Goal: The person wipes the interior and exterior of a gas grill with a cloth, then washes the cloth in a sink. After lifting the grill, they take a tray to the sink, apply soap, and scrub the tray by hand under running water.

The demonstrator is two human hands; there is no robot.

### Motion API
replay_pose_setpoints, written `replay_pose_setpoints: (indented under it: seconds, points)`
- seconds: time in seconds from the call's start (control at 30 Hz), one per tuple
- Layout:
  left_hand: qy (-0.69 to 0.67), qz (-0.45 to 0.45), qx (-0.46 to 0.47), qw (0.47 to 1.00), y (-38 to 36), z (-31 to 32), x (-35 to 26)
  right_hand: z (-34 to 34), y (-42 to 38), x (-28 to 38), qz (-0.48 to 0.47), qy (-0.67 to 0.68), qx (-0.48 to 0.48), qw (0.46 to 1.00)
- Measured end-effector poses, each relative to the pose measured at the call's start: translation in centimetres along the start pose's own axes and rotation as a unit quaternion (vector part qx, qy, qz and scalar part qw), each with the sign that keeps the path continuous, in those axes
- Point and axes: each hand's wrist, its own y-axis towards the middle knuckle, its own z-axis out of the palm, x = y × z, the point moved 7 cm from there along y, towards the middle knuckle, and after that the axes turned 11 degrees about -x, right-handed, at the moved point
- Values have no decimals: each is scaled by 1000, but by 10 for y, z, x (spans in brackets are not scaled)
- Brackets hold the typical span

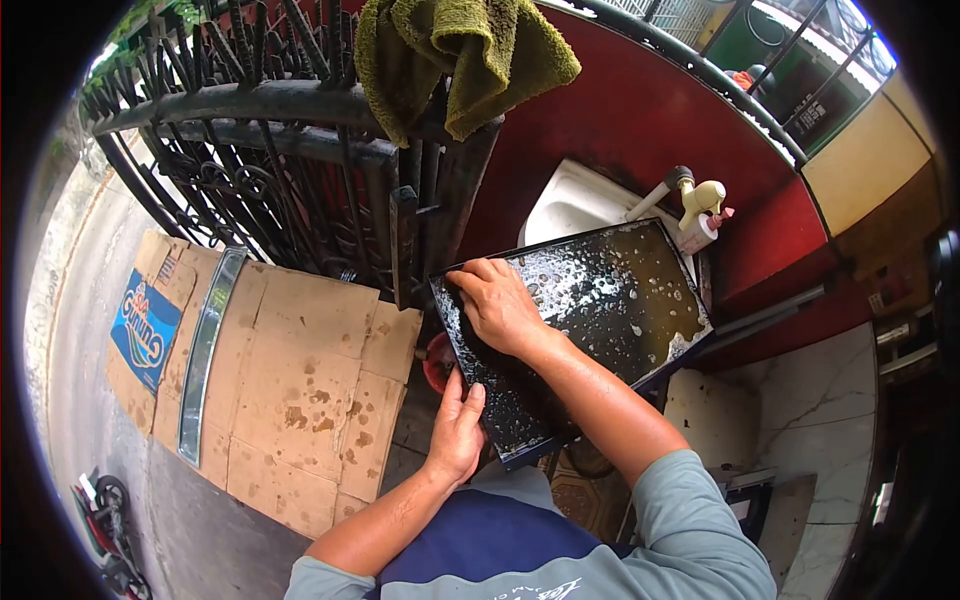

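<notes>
A black rectangular tray (590, 375) lies tilted before me, with soapy foam and murky brownish water pooled toward its far right side. My left hand (457, 430) grips its near left edge, thumb on the outside. Inside the tray, close to its left rim, my right hand (497, 305) presses down with fingers bent and together; whatever is under them is hidden. Behind the tray is a white sink (570, 200) with a cream-coloured faucet (703, 200). Part of a red container (436, 362) shows below the tray's left edge.
Flattened cardboard (300, 400) lies on the left with a long glass-like strip (208, 355) on it. A green cloth (465, 60) hangs on the black metal gate (270, 130). A red wall (620, 110) rises behind the sink. A motorcycle (110, 535) stands at lower left.
</notes>
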Motion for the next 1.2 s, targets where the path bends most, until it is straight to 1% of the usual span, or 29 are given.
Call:
replay_pose_setpoints:
  seconds: [0.07,0.13,0.2,0.27,0.33,0.4,0.47,0.53,0.67,0.73,0.8,0.87,0.93,1.0,1.07,1.13,1.17,1.2]
  points:
    - [1,-6,-1,1000,1,0,0,1,0,1,6,-13,13,1000]
    - [6,-15,-4,1000,0,-2,2,5,-7,13,-22,9,38,999]
    - [17,10,-5,1000,1,-3,2,-12,-20,15,-14,29,51,998]
    - [9,13,-11,1000,1,-2,2,-26,-46,23,-22,41,139,989]
    - [1,16,-17,1000,2,-3,0,-44,-79,35,-32,83,172,981]
    - [26,22,9,999,2,1,-1,-62,-105,46,-45,91,198,975]
    - [11,9,12,1000,1,2,0,-72,-129,56,-24,107,253,961]
    - [-21,-5,7,1000,2,3,2,-79,-146,61,-20,113,257,960]
    - [-30,-10,4,999,2,1,9,-95,-154,58,23,138,234,962]
    - [-20,-6,-2,1000,1,1,11,-110,-159,39,24,82,229,970]
    - [-1,10,-25,1000,0,0,9,-127,-167,17,45,53,196,978]
    - [4,14,-24,1000,1,-2,11,-145,-177,-11,78,22,188,979]
    - [8,20,-24,999,3,-5,13,-164,-182,-39,90,-32,158,983]
    - [19,29,-32,999,5,-8,13,-183,-190,-71,126,-63,138,980]
    - [23,30,-31,999,6,-8,12,-201,-192,-93,130,-119,119,977]
    - [28,32,-29,999,7,-8,12,-220,-193,-115,161,-155,71,972]
    - [22,24,-31,999,7,-8,12,-228,-196,-127,185,-199,36,962]
    - [17,18,-33,999,7,-8,13,-234,-200,-140,245,-226,14,943]
